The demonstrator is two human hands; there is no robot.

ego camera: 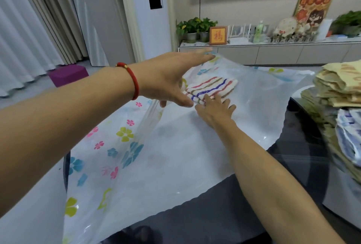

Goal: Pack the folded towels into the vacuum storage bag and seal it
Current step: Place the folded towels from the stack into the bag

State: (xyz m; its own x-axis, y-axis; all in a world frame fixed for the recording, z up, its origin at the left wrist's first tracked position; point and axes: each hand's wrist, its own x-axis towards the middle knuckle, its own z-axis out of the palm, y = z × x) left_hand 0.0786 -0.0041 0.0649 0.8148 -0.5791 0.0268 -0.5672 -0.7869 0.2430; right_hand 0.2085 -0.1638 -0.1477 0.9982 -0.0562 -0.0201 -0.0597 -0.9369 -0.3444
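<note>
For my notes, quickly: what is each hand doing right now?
Left hand: open, lifting the bag's upper layer.
Right hand: open, fingers on striped towel.

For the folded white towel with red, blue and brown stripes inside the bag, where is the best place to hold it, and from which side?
Probably the near folded edge of the striped white towel, from the side nearest the person, where the right hand already touches it. It lies flat, its layers meeting there, and the left hand lifts the clear flowered plastic vacuum bag.

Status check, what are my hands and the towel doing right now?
Left hand open, lifting vacuum bag flap. Right hand open, pushing striped towel in. Towel stack waiting right.
</note>
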